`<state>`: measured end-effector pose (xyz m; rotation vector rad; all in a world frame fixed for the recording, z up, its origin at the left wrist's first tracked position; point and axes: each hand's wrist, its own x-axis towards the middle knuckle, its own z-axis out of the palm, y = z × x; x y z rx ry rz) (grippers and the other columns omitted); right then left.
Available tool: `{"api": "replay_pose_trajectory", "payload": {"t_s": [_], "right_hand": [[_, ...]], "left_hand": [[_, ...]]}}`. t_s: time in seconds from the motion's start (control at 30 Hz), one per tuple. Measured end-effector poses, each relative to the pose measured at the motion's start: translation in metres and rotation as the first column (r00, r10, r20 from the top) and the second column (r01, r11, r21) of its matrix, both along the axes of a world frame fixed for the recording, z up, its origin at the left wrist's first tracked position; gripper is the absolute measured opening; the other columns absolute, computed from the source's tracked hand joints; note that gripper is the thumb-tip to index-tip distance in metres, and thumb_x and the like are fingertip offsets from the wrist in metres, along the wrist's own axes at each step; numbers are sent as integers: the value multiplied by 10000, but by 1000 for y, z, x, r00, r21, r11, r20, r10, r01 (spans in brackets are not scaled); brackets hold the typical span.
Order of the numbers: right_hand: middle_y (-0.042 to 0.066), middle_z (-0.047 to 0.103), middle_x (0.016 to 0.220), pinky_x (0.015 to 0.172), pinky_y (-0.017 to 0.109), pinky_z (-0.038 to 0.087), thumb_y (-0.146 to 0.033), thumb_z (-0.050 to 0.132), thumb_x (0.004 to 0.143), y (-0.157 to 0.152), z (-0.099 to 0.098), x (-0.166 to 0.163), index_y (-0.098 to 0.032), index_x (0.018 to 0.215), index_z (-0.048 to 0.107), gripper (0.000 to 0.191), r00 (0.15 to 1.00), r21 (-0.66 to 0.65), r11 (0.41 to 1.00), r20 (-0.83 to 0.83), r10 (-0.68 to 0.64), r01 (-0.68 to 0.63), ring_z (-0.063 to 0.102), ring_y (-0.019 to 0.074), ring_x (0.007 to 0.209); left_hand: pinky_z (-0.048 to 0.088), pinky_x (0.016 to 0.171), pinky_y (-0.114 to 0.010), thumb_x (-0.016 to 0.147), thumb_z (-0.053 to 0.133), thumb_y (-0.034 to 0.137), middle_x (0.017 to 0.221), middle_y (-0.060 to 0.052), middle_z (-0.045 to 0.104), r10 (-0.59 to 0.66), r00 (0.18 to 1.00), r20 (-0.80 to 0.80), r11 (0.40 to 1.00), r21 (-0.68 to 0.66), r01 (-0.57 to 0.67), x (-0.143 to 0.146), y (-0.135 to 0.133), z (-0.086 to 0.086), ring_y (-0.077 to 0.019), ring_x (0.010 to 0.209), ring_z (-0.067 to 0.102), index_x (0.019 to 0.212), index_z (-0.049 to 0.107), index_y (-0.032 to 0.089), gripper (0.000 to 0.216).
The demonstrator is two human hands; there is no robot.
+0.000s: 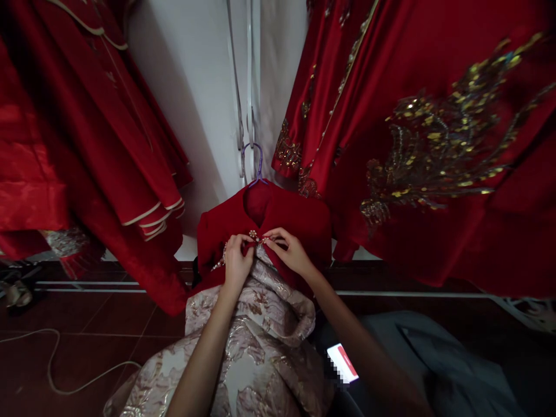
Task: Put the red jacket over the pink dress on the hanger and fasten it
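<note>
A red garment (299,217) hangs on a purple hanger (258,165) in front of me, its lower part a pale gold brocade skirt (260,347). Just below the collar, my left hand (237,262) and my right hand (289,250) meet at a small pearl and gold clasp (255,236). Both hands pinch the fabric and clasp between thumb and fingertips, the left from below, the right from the side. My forearms reach up over the brocade.
Red gowns hang at left (87,133) and, with gold sequin embroidery, at right (434,145). A white wall (204,87) is behind. A white cable (56,370) lies on the dark red floor. A phone (343,363) rests on grey cloth (443,359) at lower right.
</note>
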<state>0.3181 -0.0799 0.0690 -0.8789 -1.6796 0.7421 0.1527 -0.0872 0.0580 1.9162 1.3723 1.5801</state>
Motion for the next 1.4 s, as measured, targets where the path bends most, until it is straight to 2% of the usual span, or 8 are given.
{"api": "replay_pose_trajectory", "payload": {"t_s": [0.1,0.2,0.3,0.43,0.53,0.83,1.13,1.4], "right_hand": [[35,617,980,838,334,498,-345,583,795,1,-2,-2,-227,965,620,210,999,-10,1000,-48,-12,11,578,151,920],[40,606,999,815,321,511,-359,596,781,3,-5,-3,-225,947,623,215,995,-30,999,-92,-30,27,575,155,931],[34,619,971,843,327,499,-355,601,779,4,-5,-4,-225,959,615,222,993,-63,998,-114,5,-12,577,152,929],[40,625,984,868,340,491,-353,604,781,1,-2,-4,-224,966,605,226,986,-77,995,-161,43,-56,583,160,945],[41,632,975,862,345,496,-370,611,773,1,-1,-4,-225,962,607,238,984,-85,995,-176,33,-48,590,166,942],[52,652,999,803,321,524,-364,591,796,-5,6,-8,-225,976,640,233,992,-8,999,-119,-52,51,615,177,932],[57,656,1014,776,318,541,-365,580,810,-10,10,-11,-235,1006,654,247,982,14,992,-138,-126,129,631,180,902],[53,624,1070,796,302,551,-367,600,801,-13,9,-9,-253,1087,653,312,985,15,995,-146,-92,95,613,177,950]], "left_hand": [[403,725,-271,649,507,33,814,-22,509,12,987,-162,998,57,-3,-2,-1,7,-165,763,513,718,501,199,180],[386,684,-247,620,471,-3,720,4,486,-19,978,-209,999,43,28,-2,1,15,-145,686,491,651,434,200,208],[401,680,-229,662,491,43,701,26,517,-95,990,-105,995,7,96,-1,5,18,-123,668,517,691,444,202,168],[455,714,-236,703,579,182,786,11,590,-189,969,159,979,-46,199,4,7,14,-124,737,592,804,495,195,132],[470,744,-246,704,597,224,805,-2,609,-235,950,206,963,-86,256,5,7,14,-129,764,605,802,521,184,130],[444,698,-227,747,577,253,822,9,651,-292,939,-184,956,-78,282,-8,-4,44,-129,730,597,873,601,202,138],[417,658,-236,787,545,263,765,-17,652,-284,886,-367,955,-31,294,-6,-2,57,-143,666,581,811,616,200,98],[429,716,-234,825,481,219,849,-27,648,-273,875,-399,956,-11,293,-7,-7,52,-145,751,595,876,591,196,123]]}}
